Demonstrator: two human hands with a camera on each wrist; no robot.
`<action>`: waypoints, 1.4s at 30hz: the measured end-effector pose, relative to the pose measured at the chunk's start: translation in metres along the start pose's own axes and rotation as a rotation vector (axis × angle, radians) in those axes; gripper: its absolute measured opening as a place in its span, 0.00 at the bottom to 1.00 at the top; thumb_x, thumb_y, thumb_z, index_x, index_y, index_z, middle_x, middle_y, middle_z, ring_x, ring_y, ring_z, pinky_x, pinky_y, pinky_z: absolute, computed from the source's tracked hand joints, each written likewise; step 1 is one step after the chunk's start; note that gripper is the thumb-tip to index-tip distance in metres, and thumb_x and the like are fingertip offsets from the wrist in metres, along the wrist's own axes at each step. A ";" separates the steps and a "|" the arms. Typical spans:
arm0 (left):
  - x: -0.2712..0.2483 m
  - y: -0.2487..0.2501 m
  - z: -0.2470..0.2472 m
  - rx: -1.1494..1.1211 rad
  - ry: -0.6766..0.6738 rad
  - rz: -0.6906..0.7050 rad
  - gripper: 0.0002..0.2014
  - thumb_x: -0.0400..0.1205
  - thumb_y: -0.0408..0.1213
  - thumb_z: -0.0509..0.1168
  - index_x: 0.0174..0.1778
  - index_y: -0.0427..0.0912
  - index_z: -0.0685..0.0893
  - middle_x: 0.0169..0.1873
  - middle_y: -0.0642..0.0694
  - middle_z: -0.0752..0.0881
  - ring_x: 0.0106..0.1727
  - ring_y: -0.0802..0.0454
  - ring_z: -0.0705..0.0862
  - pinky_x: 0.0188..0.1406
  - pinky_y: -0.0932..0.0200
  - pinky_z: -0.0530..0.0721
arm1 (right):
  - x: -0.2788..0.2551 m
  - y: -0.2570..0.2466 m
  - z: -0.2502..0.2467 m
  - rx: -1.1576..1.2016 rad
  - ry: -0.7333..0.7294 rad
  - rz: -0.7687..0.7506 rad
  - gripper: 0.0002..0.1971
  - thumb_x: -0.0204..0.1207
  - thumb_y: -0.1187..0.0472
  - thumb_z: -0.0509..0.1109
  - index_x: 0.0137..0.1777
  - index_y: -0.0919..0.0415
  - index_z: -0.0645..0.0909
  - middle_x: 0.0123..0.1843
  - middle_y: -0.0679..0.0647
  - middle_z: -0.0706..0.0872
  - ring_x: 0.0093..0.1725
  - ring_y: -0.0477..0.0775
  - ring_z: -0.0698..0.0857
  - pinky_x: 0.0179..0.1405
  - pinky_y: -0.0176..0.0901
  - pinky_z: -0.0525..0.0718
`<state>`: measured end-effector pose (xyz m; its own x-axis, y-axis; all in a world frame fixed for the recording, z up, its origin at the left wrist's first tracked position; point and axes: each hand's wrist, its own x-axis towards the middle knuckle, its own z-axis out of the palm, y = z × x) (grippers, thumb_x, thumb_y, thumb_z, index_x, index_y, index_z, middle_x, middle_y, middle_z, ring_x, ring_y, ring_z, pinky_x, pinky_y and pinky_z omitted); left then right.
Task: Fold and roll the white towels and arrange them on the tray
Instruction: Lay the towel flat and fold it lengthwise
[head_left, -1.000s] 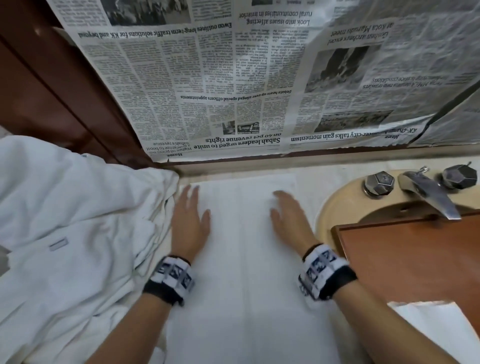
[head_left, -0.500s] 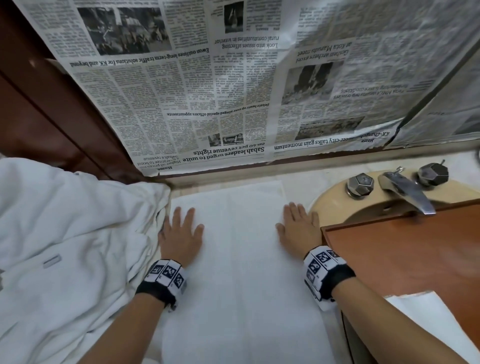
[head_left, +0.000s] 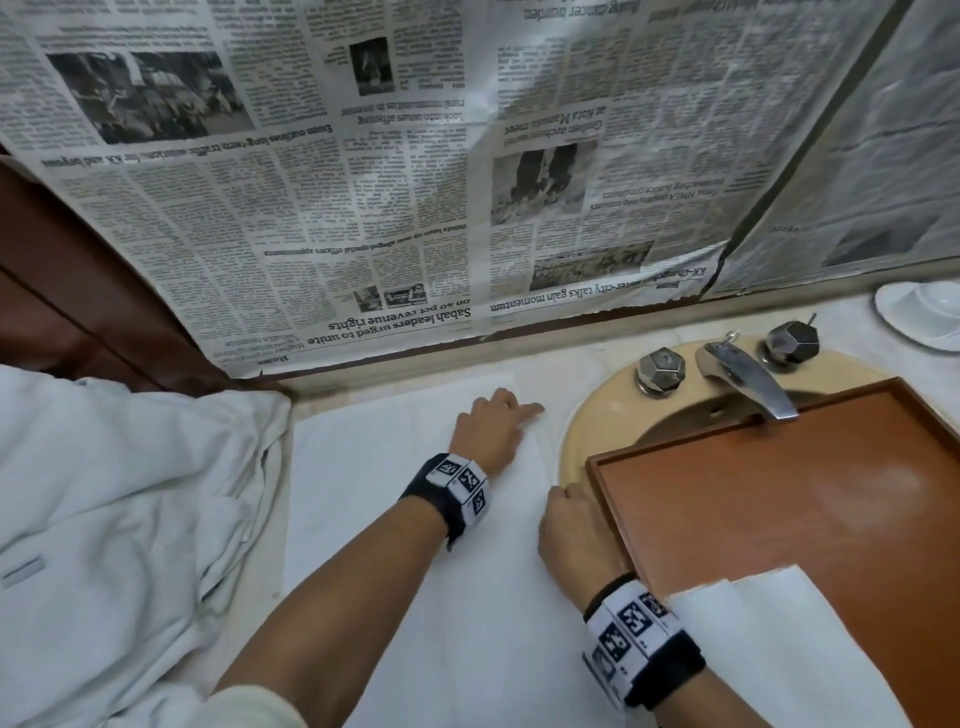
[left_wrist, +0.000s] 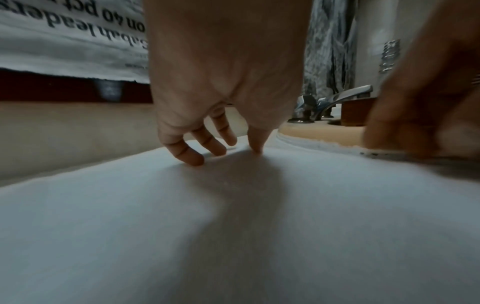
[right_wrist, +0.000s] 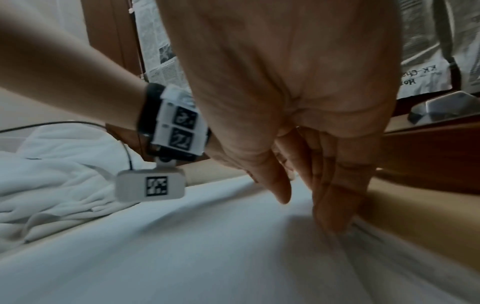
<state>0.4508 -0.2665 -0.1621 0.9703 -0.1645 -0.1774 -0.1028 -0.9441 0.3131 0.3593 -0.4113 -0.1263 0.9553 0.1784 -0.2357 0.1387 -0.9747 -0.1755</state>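
Left hand (head_left: 491, 428): fingertips pressed on flat towel (head_left: 415, 571), far right corner | Right hand (head_left: 576, 535): fingers together at towel's right edge, beside tray (head_left: 779, 493)

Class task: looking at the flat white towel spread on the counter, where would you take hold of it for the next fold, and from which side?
Probably by its right-hand edge, coming from the sink side. The towel lies flat, and only that edge offers a liftable lip beside the tray. The left hand and right hand are both there.
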 end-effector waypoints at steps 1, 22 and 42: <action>0.006 0.002 0.003 0.011 -0.009 -0.016 0.22 0.89 0.37 0.57 0.77 0.62 0.74 0.67 0.45 0.73 0.65 0.39 0.73 0.58 0.43 0.78 | -0.004 -0.001 0.003 0.010 -0.038 0.013 0.10 0.73 0.67 0.74 0.54 0.65 0.82 0.53 0.58 0.83 0.48 0.56 0.87 0.37 0.39 0.78; -0.004 -0.012 0.005 -0.406 0.165 -0.054 0.05 0.85 0.36 0.64 0.52 0.46 0.84 0.47 0.48 0.87 0.52 0.45 0.84 0.56 0.48 0.81 | -0.016 0.021 0.023 0.521 0.052 0.095 0.08 0.83 0.54 0.67 0.50 0.59 0.79 0.43 0.52 0.84 0.42 0.54 0.82 0.38 0.44 0.78; -0.124 -0.120 -0.058 -0.936 0.410 -0.265 0.06 0.81 0.34 0.72 0.51 0.47 0.90 0.49 0.55 0.91 0.42 0.63 0.89 0.40 0.67 0.85 | -0.058 -0.127 -0.019 0.397 0.019 -0.198 0.04 0.83 0.63 0.61 0.53 0.62 0.76 0.46 0.59 0.86 0.46 0.62 0.85 0.36 0.46 0.73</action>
<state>0.3556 -0.1166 -0.1240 0.9548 0.2887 -0.0707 0.1632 -0.3105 0.9365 0.2912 -0.3000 -0.0722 0.9256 0.3500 -0.1441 0.2117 -0.7943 -0.5695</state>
